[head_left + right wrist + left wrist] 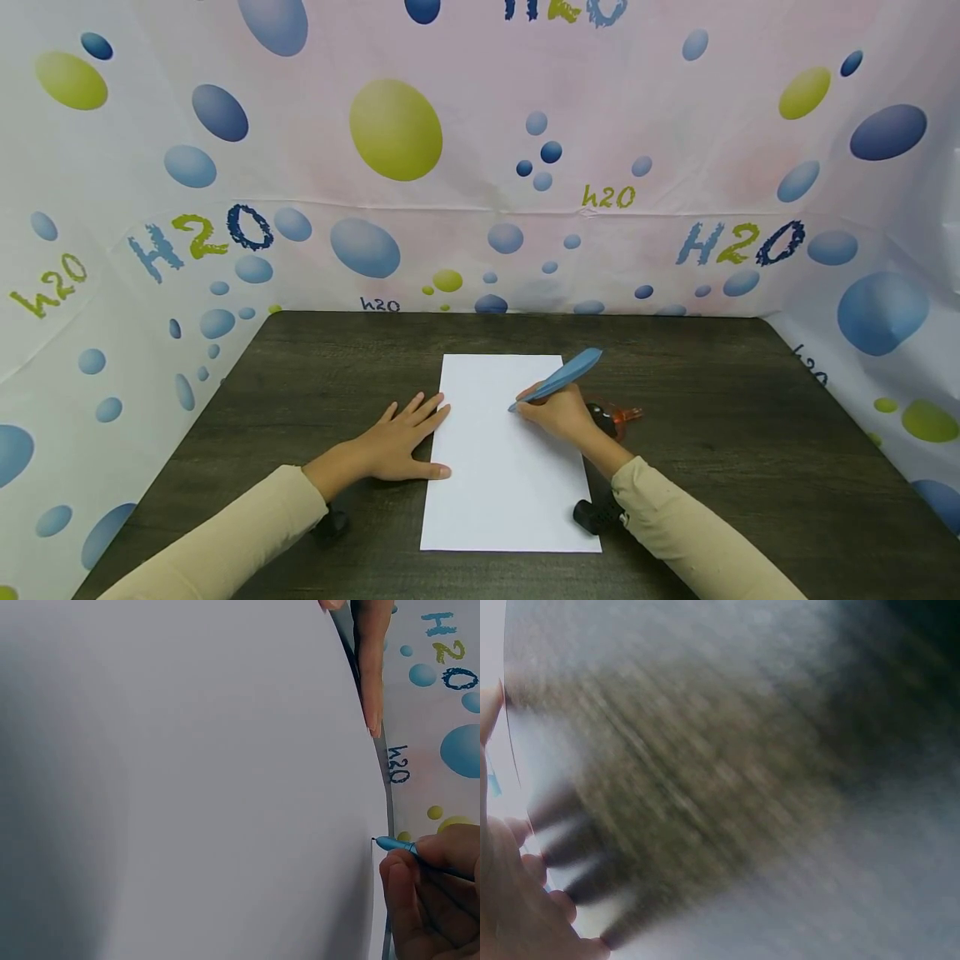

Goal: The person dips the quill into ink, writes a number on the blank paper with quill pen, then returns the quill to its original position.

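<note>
A blank white sheet of paper [510, 454] lies upright in the middle of a dark wooden table [750, 450]. My right hand [558, 414] grips a blue pen [558, 379] with a broad blue top; its tip touches the sheet near the upper middle. The right wrist view shows the pen tip [382, 841] on the paper [187, 780], with my fingers [420, 900] curled round the barrel. My left hand [401, 442] lies flat with fingers spread, pressing the sheet's left edge. In the left wrist view the fingers [525, 900] and the table [727, 765] are blurred.
A small orange and black object [615, 415] lies on the table just right of my right hand, partly hidden. A white backdrop [480, 167] printed with blue and green bubbles and "H2O" closes in the table at the back and both sides.
</note>
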`<state>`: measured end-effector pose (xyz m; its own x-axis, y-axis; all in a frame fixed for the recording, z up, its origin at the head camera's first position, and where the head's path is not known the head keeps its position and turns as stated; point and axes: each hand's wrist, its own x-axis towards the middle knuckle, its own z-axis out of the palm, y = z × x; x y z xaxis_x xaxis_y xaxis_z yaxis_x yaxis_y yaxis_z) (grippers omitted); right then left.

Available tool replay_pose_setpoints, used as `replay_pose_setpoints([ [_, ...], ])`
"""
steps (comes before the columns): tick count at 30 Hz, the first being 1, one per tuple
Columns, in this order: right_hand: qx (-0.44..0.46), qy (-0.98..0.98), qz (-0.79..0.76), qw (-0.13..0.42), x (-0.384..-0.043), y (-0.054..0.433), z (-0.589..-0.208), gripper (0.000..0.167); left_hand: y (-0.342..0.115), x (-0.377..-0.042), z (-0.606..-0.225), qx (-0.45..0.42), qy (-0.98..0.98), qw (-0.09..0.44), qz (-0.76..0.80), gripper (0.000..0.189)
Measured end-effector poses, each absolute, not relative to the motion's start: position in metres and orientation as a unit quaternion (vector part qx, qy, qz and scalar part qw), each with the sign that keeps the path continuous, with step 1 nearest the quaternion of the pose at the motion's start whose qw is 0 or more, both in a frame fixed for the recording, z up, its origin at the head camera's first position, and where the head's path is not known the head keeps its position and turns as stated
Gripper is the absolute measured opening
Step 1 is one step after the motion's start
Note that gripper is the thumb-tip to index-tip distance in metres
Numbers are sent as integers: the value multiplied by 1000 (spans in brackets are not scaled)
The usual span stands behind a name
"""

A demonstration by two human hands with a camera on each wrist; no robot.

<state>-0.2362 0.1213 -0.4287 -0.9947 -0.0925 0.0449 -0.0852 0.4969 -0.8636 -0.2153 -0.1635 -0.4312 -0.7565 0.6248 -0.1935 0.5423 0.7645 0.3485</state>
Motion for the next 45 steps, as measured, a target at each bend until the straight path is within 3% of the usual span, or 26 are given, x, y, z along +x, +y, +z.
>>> replay_pose_setpoints([
  [13,-68,875,-479,18,-230,116,-428,7,-163,-215,-431,313,928,150,136,95],
  [45,-206,867,-453,25,-206,124,-428,4,-161,-215,-432,308,931,148,127,95],
])
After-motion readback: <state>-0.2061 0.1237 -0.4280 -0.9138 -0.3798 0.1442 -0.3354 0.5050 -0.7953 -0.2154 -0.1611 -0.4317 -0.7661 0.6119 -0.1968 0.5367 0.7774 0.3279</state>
